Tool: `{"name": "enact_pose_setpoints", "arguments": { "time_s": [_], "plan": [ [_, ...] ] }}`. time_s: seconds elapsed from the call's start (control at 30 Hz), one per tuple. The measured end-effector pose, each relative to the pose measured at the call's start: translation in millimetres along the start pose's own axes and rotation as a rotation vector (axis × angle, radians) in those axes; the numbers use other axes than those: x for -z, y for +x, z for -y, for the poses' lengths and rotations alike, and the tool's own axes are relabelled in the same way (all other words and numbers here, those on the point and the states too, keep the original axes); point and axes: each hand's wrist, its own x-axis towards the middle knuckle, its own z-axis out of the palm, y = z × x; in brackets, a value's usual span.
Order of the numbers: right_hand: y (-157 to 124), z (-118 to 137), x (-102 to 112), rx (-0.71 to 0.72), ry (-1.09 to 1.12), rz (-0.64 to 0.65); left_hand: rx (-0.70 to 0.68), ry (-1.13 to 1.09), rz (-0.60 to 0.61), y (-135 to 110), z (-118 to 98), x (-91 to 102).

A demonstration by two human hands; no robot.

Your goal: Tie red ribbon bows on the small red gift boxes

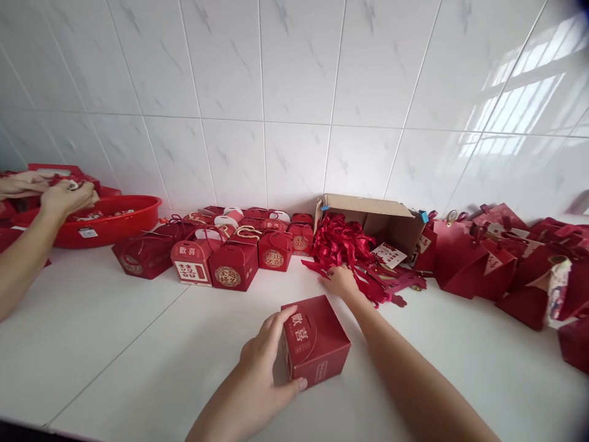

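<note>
A closed red gift box (324, 334) with pale lettering stands on the white tabletop in front of me. My left hand (269, 356) grips its left side, thumb low at the near corner and fingers along the upper edge. Beyond the box, my right hand (341, 282) is at the near edge of a heap of shiny red ribbons (343, 239). Its fingers are curled onto a red ribbon, their tips partly hidden. The heap spills from a cardboard box (368, 205) lying on its side, with tags and flat red pieces among the ribbons.
Several red gift boxes (234, 265) with cord handles stand in rows at the back left. Red bags (469, 258) crowd the right side. At far left, another person's hands (69, 196) hold something over a red basin (124, 215). A tiled wall (294, 80) bounds the back.
</note>
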Motion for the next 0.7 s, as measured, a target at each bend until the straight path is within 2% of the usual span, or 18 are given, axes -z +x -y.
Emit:
{"name": "enact_pose_setpoints", "arguments": {
  "time_s": [0.07,0.13,0.27,0.37,0.5,0.6,0.7],
  "plan": [
    [-3.0,-7.9,-9.0,-0.006,0.167,-0.027,-0.020,0.029,-0.019,-0.3,1.7,0.5],
    [-0.6,-12.0,-0.6,-0.009,0.343,-0.038,-0.026,0.058,-0.029,-1.3,3.9,3.1],
    [4.6,-4.6,45.8,0.027,0.605,-0.027,-0.011,0.059,-0.043,-6.7,3.6,11.9],
    [-12.5,8.0,81.2,0.073,0.777,0.012,-0.047,0.043,-0.164,-9.1,-6.9,14.0],
    [-50.1,19.1,108.5,0.032,0.741,0.076,-0.115,0.083,-0.352,-2.4,-22.4,3.6],
    [-65.9,17.2,114.7,0.046,0.631,0.210,-0.139,0.135,-0.348,7.1,-24.8,-7.2],
    [-67.7,9.6,112.1,0.126,0.537,0.358,-0.129,0.155,-0.313,14.5,-24.3,-13.2]
  ]
}}
